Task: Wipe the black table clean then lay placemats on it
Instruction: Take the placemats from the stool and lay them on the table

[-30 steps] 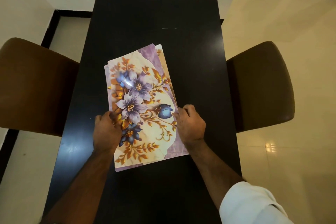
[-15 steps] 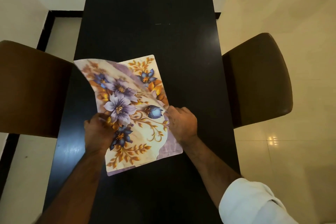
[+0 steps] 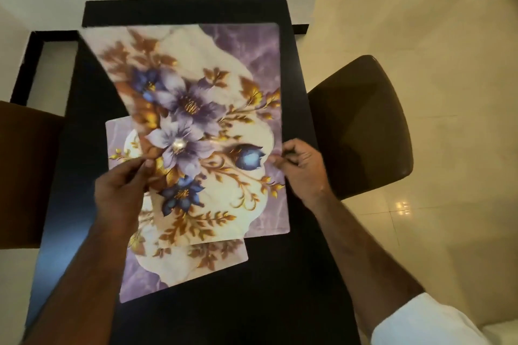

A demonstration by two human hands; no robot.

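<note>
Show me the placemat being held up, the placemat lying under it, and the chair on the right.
held placemat (image 3: 196, 109), head view, on the large purple flower.
lower placemat (image 3: 179, 269), head view, on its cream near part.
right chair (image 3: 361, 126), head view, middle of the seat.

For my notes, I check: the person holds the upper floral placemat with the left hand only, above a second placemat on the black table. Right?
No: the head view shows the right hand pinching the upper placemat at its right edge, while the left hand grips its left side. The second placemat on the black table is correct.
</note>
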